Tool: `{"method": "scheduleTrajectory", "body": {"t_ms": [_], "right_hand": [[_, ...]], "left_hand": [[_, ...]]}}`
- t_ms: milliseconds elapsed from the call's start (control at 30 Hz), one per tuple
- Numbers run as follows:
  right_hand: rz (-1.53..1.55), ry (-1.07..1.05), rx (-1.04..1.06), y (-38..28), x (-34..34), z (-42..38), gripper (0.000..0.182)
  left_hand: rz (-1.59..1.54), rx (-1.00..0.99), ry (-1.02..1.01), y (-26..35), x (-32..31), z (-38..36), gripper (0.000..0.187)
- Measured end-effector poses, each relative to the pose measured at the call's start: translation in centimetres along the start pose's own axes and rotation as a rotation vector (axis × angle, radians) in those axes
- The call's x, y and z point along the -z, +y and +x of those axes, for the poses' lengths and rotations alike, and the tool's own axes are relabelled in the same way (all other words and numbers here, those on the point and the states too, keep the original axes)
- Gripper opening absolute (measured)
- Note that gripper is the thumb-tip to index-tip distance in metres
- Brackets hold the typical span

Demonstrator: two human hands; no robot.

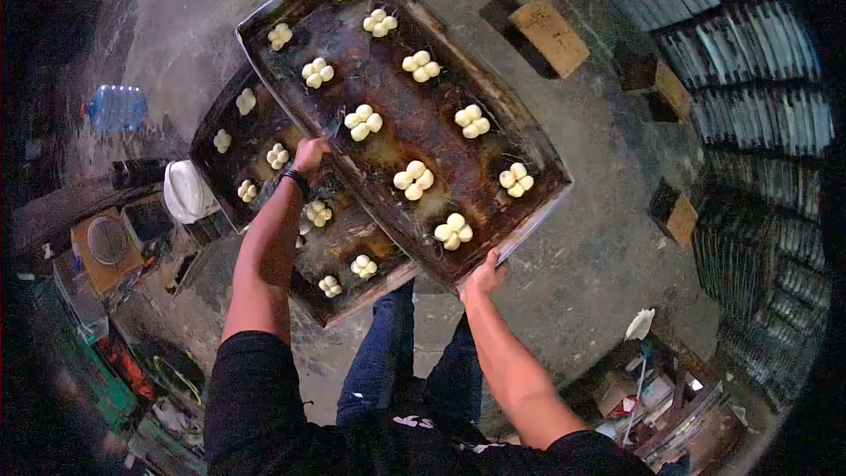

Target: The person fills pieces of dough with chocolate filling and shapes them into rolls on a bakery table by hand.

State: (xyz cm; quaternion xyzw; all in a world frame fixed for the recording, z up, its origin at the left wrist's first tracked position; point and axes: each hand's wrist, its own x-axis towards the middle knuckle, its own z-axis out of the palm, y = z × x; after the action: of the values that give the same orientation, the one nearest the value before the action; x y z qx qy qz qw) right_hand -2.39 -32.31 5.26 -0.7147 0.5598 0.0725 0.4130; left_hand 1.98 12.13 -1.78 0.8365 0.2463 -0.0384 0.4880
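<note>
A dark rectangular metal tray hangs tilted across the middle of the view, bearing several clusters of pale dough balls. My left hand grips its left long edge, fingers wrapped round the rim. At the bottom corner, my right hand is closed on the same tray's near edge. Partly hidden beneath it is a second dark tray, lower and to the left, with more dough clusters on it. My left forearm crosses above this lower tray.
Stacks of metal sheets or trays line the right side. Brown blocks stand on the concrete floor. A blue water bottle and white container are at left. A cluttered box is lower right.
</note>
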Motion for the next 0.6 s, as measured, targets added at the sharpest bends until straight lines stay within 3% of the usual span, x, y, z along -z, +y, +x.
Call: {"method": "scheduleTrajectory", "body": {"t_ms": [100,133,233,267,367,400,500,533,567,600], "right_hand": [[0.220,-0.229,-0.026,2.4,-0.3,2.3,0.063],[0.202,-0.312,-0.049,1.9,0.0,2.8,0.057],[0.000,-0.564,-0.066,0.3,-0.6,3.0,0.058],[-0.005,-0.587,-0.096,0.3,-0.8,3.1,0.061],[-0.237,-0.453,-0.153,-2.2,-0.8,1.1,0.065],[-0.237,-0.469,-0.162,-1.1,-1.0,2.5,0.068],[-0.368,-0.380,0.043,0.4,0.0,3.2,0.070],[-0.410,-0.420,0.162,0.8,1.5,3.7,0.062],[-0.447,-0.453,0.283,1.6,3.1,4.6,0.054],[-0.499,-0.456,0.508,2.8,5.6,4.9,0.049]], "left_hand": [[-0.510,0.335,0.180,-1.1,-3.5,-0.5,0.026],[-0.280,0.454,0.055,-0.2,-2.0,-0.9,0.037],[-0.245,0.306,0.127,-6.6,-3.5,2.6,0.048],[0.184,0.308,0.026,-2.2,-1.7,1.4,0.054],[-0.157,0.416,0.052,-7.9,-4.4,1.6,0.057],[-0.255,0.326,-0.044,0.4,-2.0,-0.6,0.061],[0.086,0.353,0.073,-1.3,-3.3,-0.7,0.062],[0.134,0.214,0.190,-1.2,-3.9,-1.5,0.059],[0.089,0.124,0.177,-2.0,-4.2,-2.0,0.056],[0.007,0.088,0.298,0.5,-4.5,-4.4,0.056]]}}
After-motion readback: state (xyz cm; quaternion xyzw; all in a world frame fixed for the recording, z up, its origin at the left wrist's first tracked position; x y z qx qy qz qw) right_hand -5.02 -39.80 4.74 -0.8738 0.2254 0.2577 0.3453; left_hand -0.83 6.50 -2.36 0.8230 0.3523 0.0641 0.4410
